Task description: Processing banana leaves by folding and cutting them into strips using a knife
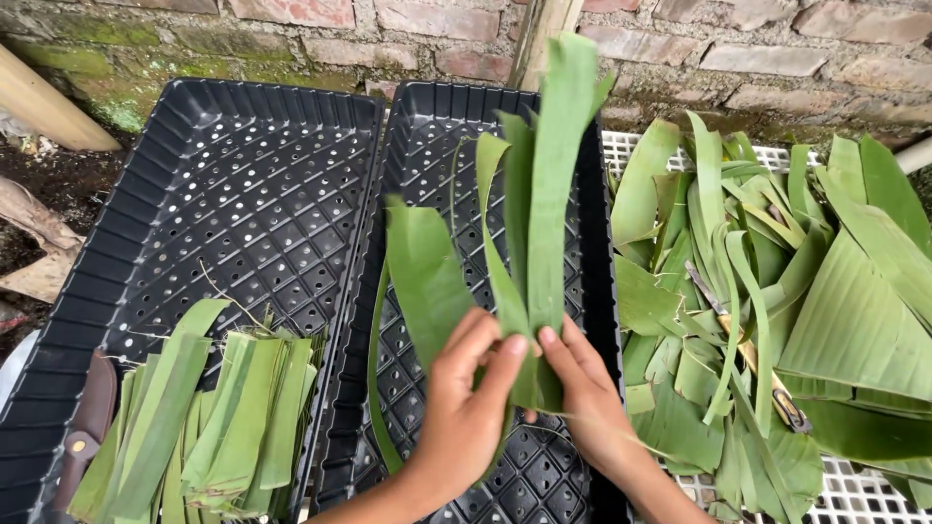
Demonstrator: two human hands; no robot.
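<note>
My left hand and my right hand together pinch the lower ends of a fan of long green banana-leaf strips, held upright over the right black perforated tray. The strips spread upward, the tallest reaching the brick wall. The left black perforated tray holds a stack of trimmed leaf strips at its near end.
A heap of untrimmed banana leaves lies on a white plastic grid at right, with a knife resting among them. A brown sheath sits in the left tray. A brick wall and wooden posts stand behind.
</note>
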